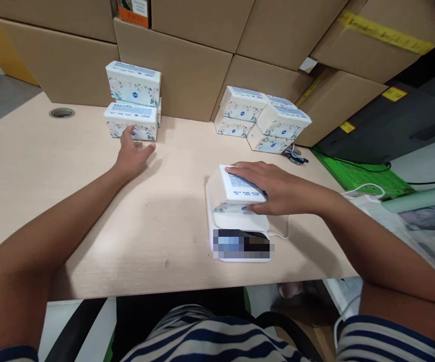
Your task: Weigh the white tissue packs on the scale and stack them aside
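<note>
The right hand [277, 188] lay palm-down over a tissue pack [240, 193], fingers curled over its far edge and thumb along the near side, clasping it. The pack rested tilted on a small white scale [236, 226] near the front edge of the wooden desk [51, 176]; the scale's display was blurred and could not be read. A thin white cable [281, 234] ran from the scale's right side.

The left hand [132, 153] reached out across the desk with fingers spread and loose, holding nothing. Its fingertips touched the front of the lower pack in a stack of 2 packs [133, 100], which stood against the cardboard boxes [187, 70] at the back of the desk.

Well apart to the right, a pile of packs [262, 120] leaned against the same boxes, some of them tilted. A round cable hole [62, 112] sat in the desk to the left of the stack. At the far right lay a green mat [356, 173] beside a dark case [402, 120]. The person wore a striped shirt [217, 342], visible at the bottom of the view.
</note>
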A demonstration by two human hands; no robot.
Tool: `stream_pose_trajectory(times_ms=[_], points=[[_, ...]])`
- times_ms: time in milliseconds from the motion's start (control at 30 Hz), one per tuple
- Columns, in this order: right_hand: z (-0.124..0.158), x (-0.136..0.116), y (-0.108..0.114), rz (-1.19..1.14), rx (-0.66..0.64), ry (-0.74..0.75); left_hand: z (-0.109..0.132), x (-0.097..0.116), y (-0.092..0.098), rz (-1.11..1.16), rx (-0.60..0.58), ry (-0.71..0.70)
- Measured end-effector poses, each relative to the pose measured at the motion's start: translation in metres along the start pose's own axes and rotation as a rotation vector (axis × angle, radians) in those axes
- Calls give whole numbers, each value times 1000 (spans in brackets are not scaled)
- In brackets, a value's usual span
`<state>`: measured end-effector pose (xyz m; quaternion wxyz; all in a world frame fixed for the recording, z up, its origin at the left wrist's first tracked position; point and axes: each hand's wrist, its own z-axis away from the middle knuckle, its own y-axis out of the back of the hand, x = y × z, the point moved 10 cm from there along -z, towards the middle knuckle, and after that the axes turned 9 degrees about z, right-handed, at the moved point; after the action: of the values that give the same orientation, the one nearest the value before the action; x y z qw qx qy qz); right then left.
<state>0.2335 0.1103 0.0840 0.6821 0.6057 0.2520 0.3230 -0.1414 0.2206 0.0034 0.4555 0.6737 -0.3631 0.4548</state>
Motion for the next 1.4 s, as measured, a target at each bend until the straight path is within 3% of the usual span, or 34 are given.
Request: stream_pose_trajectory(times_ms=[133, 333, 633, 1400], points=[[7, 3, 0, -12, 17, 17, 1, 0, 1, -12, -3, 9], [19, 6, -1, 28, 150, -2, -1, -5, 0, 1, -3, 5], [31, 11, -12, 66, 154, -38, -2, -8, 0, 6, 4, 8], [34, 3, -7, 64, 176, -12, -1, -5, -6, 98, -36, -19]])
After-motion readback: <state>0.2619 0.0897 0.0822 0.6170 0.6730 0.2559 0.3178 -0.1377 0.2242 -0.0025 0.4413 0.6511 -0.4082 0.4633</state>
